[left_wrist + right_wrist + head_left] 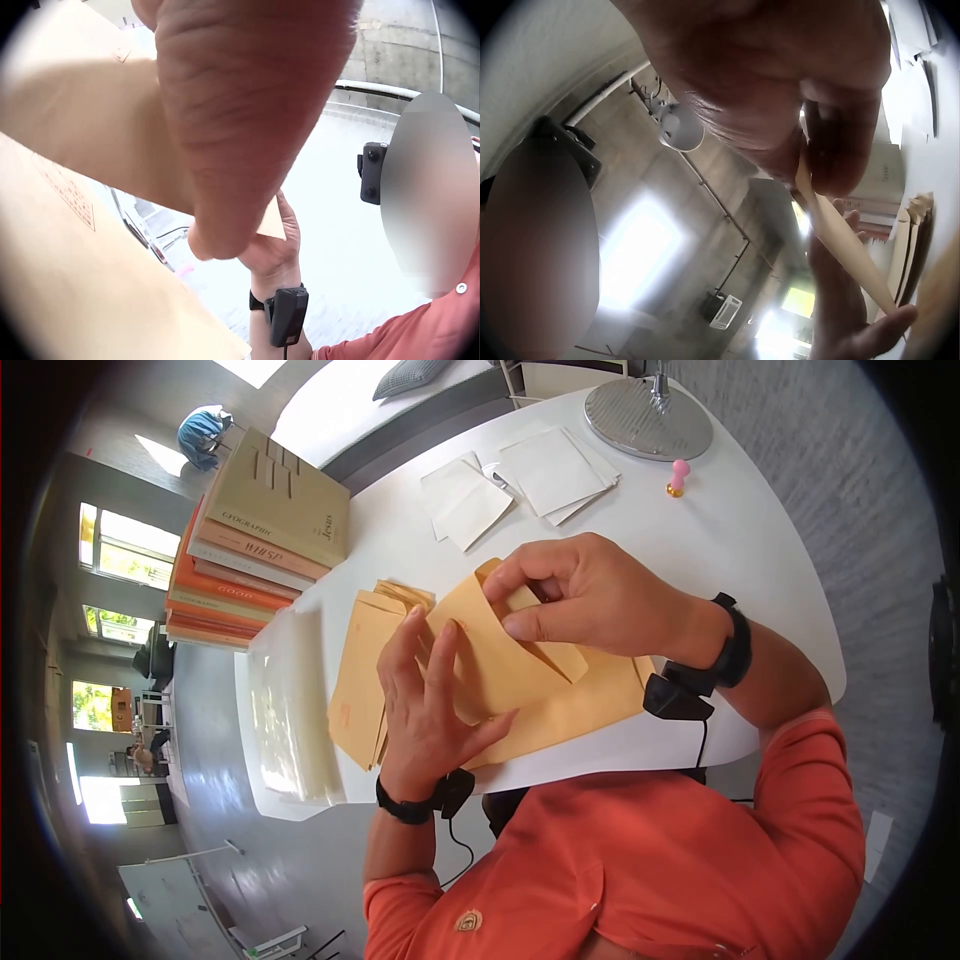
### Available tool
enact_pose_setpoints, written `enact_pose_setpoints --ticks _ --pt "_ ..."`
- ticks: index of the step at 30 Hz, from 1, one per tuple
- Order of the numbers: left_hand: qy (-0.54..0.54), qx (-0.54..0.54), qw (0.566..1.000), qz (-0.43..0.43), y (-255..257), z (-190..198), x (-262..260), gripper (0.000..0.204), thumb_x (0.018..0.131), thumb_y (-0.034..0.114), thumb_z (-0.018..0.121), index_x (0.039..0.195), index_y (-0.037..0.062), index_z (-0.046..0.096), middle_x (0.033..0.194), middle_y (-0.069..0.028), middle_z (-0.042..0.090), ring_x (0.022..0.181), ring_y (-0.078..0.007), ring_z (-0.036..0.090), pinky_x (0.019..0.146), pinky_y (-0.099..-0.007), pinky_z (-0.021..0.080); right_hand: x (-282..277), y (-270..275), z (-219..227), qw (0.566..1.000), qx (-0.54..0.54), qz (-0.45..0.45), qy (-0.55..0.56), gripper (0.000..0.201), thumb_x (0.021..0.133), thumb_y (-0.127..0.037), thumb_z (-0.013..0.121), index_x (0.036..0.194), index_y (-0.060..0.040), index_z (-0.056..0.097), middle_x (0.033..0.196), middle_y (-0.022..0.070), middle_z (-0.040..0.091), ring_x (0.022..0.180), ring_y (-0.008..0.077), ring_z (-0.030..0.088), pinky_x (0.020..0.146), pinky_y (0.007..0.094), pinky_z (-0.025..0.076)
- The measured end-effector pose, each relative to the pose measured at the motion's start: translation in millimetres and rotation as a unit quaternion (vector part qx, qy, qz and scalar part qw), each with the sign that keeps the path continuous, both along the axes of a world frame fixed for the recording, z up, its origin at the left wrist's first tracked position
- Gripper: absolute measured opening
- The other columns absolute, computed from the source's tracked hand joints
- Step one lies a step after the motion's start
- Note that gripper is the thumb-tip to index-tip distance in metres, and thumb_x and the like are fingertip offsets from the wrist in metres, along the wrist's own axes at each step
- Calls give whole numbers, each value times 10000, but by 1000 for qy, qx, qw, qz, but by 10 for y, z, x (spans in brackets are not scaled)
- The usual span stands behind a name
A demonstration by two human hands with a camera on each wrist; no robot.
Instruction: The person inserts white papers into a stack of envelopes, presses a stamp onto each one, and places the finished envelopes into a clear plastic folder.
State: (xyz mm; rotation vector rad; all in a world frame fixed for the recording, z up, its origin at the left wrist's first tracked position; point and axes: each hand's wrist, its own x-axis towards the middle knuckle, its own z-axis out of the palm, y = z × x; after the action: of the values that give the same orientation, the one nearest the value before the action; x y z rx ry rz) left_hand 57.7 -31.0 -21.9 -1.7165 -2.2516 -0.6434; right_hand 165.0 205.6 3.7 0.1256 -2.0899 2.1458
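A tan paper envelope (478, 660) is tilted up off the table between the two hands. My right hand (610, 595) pinches it at the upper opening edge, thumb on the near side; in the right wrist view the envelope (851, 259) shows edge-on below those fingers. My left hand (425, 700) lies along its left side, fingers straight and spread, fingertips against the paper and thumb pointing right. More tan envelopes (590, 705) lie beneath it. To the left is a stack of similar envelopes (357, 690) with small red print.
White paper sheets (555, 470) lie at the back of the white table (760, 560), near a pink-handled stamp (678, 475) and a round metal base (648, 420). Clear plastic sleeves (290, 705) lie at the left edge, beside a pile of books (265, 520).
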Motion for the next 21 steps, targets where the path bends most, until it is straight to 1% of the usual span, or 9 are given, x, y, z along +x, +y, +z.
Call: enact_pose_setpoints --ticks 1,2,5,7,11,14,16,20,21 --pt "10 20 1000 5 13 -9 1 986 613 308 887 1475 111 451 1512 -232 328 1315 -437 395 1063 -548 354 14 -10 21 1000 -10 -14 14 228 897 -25 718 1118 23 685 990 8 669 823 31 556 722 200 466" --pt "9 21 1000 3 18 17 1 986 613 308 887 1475 111 451 1512 -232 328 1315 -437 395 1063 -548 354 21 -16 20 1000 -9 -15 13 228 897 -25 718 1118 23 685 990 8 669 823 31 556 722 200 466" --pt "64 5 998 6 1 141 -2 942 594 291 880 1437 112 500 1499 -217 347 1298 -436 400 1063 -550 349 35 -24 25 997 41 -59 35 234 878 -37 746 1094 16 675 955 11 654 794 31 536 697 202 454" --pt "71 -8 997 9 -6 177 -3 898 584 273 870 1401 111 536 1482 -207 365 1283 -440 403 1063 -554 345 60 -13 101 992 108 -71 -3 290 854 -60 782 1111 13 670 927 4 635 769 39 511 672 207 438" --pt "60 7 998 -1 -4 153 -14 882 595 266 864 1399 108 539 1477 -207 363 1281 -443 404 1061 -556 346 48 -23 80 991 102 -77 -26 329 833 -93 813 1112 19 679 923 -1 622 753 48 490 657 217 429" --pt "40 18 999 3 8 119 -13 885 595 262 861 1403 109 536 1472 -208 362 1275 -444 406 1061 -555 346 17 -46 -37 988 110 -105 12 370 821 -122 829 1126 26 679 940 -1 623 773 51 510 664 228 440" --pt "57 20 998 12 15 106 -20 871 593 258 861 1391 104 548 1461 -205 366 1271 -441 409 1058 -550 351 6 -76 -85 981 129 -138 53 353 827 -86 794 1135 38 675 945 5 622 786 59 537 671 238 455" --pt "71 -4 997 18 5 87 -43 848 593 251 860 1376 113 566 1446 -198 378 1266 -434 416 1053 -543 358 -60 -92 -241 988 110 -97 43 329 831 -34 739 1144 42 673 997 39 645 812 87 572 696 255 480" --pt "80 -9 997 13 11 78 -45 838 592 249 859 1370 120 575 1441 -194 383 1267 -431 418 1051 -540 361 -81 -99 -239 997 46 -46 -48 310 832 -21 718 1132 42 677 1041 59 649 828 103 584 717 268 488"
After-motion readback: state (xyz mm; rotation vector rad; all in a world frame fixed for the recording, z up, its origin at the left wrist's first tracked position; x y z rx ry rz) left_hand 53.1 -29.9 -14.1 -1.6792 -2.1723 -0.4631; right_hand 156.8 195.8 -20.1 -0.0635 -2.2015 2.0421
